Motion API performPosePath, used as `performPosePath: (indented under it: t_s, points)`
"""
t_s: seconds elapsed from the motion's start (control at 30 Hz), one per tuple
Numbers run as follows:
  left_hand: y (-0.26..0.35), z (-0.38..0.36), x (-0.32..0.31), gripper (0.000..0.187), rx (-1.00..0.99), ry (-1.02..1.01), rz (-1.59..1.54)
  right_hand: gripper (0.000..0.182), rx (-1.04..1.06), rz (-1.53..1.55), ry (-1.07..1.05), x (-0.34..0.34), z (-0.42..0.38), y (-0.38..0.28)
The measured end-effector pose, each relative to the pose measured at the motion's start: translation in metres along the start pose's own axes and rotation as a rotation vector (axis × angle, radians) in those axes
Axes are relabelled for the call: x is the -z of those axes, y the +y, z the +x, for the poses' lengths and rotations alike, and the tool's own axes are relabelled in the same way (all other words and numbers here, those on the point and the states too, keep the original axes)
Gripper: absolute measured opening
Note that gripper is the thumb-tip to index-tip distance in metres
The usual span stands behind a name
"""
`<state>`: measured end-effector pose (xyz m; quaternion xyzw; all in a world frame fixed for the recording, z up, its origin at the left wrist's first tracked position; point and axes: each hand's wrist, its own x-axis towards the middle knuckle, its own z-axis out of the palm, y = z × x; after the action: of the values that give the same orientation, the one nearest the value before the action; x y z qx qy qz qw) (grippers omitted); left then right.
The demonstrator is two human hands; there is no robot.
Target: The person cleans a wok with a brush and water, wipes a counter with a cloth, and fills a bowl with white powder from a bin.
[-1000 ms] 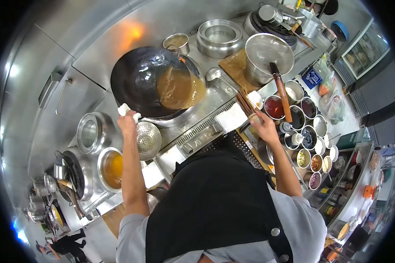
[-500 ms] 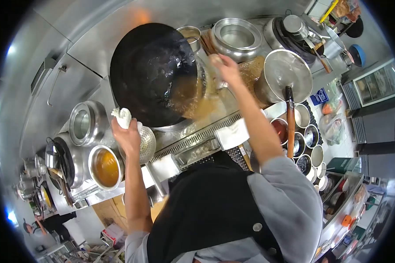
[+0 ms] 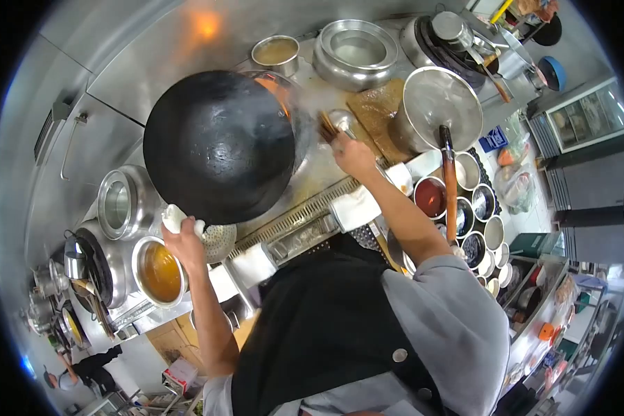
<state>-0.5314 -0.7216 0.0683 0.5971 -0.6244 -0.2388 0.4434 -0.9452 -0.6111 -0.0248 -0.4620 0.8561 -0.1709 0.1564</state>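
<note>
A cook tips a big black wok [image 3: 218, 142] up on edge over the steel range [image 3: 305, 208].

From the head view: the left hand [image 3: 184, 239] is closed tight on a white cloth [image 3: 175, 218] at the wok's near rim, so the wok's dark underside faces up. The right hand [image 3: 352, 154] is curled around a bundle of brown bamboo sticks [image 3: 326, 127] just beside the wok's right edge, near a ladle [image 3: 341, 119]. A perforated skimmer [image 3: 218, 237] touches the left hand; a pot of orange oil [image 3: 161, 272] stands just below.
</note>
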Motion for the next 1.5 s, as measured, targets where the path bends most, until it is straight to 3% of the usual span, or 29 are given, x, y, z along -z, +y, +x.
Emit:
performPosePath:
  t_s: [0.07,0.1,0.17,0.23,0.27,0.3,0.37,0.43,0.57,0.63,0.73,0.83,0.9,0.93,0.97,1.0,1.1,1.13,1.23,1.27,1.37,1.43,1.5]
  points:
    - [-0.021,0.002,-0.008,0.025,0.241,-0.056,-0.251,0.031,-0.01,-0.118,-0.03,-0.075,-0.02,0.047]
    - [-0.03,-0.002,-0.013,0.025,0.235,-0.084,-0.262,0.029,-0.014,-0.233,-0.063,-0.1,-0.034,0.069]
    - [-0.041,-0.003,-0.028,0.018,0.377,-0.033,-0.403,0.03,-0.117,0.02,0.041,-0.067,-0.082,0.051]
    - [-0.045,-0.014,-0.036,0.017,0.461,-0.08,-0.381,0.041,-0.16,-0.019,0.164,-0.08,-0.1,0.112]
    - [-0.051,-0.018,-0.043,0.017,0.548,-0.097,-0.467,0.05,-0.342,-0.142,0.132,-0.06,-0.124,0.109]
    - [-0.057,-0.019,-0.055,0.017,0.625,-0.106,-0.57,0.05,-0.365,-0.192,0.153,-0.066,-0.134,0.13]
    - [-0.082,-0.026,-0.079,0.018,0.526,-0.301,-0.58,0.045,-0.363,-0.36,0.193,-0.079,-0.138,0.151]
    - [-0.063,-0.025,-0.089,0.023,0.774,-0.361,-0.628,0.039,-0.366,-0.301,0.034,-0.059,-0.132,0.146]
    - [-0.074,-0.012,-0.117,0.025,1.016,-0.426,-0.774,0.034,-0.259,-0.157,0.026,-0.036,-0.138,0.131]
    - [-0.1,-0.013,-0.133,0.02,0.919,-0.457,-0.781,0.04,-0.32,0.035,-0.023,-0.046,-0.156,0.125]
    - [-0.085,-0.027,-0.125,0.018,0.84,-0.3,-0.799,0.045,-0.311,0.337,0.146,-0.032,-0.177,0.072]
    - [-0.062,-0.036,-0.118,0.018,0.873,-0.247,-0.743,0.037,-0.083,0.378,0.399,0.0,-0.1,0.052]
    - [-0.057,-0.041,-0.117,0.019,0.861,-0.221,-0.751,0.025,0.039,0.544,0.384,0.04,-0.011,0.037]
    - [-0.055,-0.039,-0.128,0.018,0.869,-0.21,-0.706,0.018,-0.035,0.842,0.202,0.109,0.042,-0.033]
    - [-0.061,-0.045,-0.129,0.018,0.884,-0.209,-0.648,0.014,0.001,0.975,0.16,0.123,0.089,-0.047]
    - [-0.064,-0.05,-0.13,0.018,0.884,-0.2,-0.647,0.021,0.012,1.11,0.101,0.139,0.131,-0.062]
    - [-0.063,-0.051,-0.136,0.02,0.875,-0.188,-0.685,0.027,-0.033,1.22,0.131,0.165,0.235,-0.096]
    - [-0.06,-0.053,-0.136,0.021,0.887,-0.182,-0.689,0.037,-0.066,1.278,0.19,0.165,0.257,-0.102]
    - [-0.053,-0.052,-0.136,0.022,0.926,-0.174,-0.695,0.058,-0.155,1.397,0.329,0.131,0.254,-0.121]
    - [-0.045,-0.052,-0.135,0.022,0.922,-0.157,-0.746,0.067,-0.211,1.452,0.417,0.112,0.238,-0.122]
    - [-0.046,-0.058,-0.132,0.021,0.889,-0.132,-0.777,0.067,-0.175,1.466,0.531,0.061,0.222,-0.061]
    - [-0.039,-0.059,-0.137,0.019,0.884,-0.045,-0.742,0.069,-0.274,1.202,0.45,0.075,0.202,-0.035]
    - [-0.037,-0.059,-0.136,0.02,0.891,-0.054,-0.737,0.073,0.045,0.899,0.688,0.027,0.252,0.05]
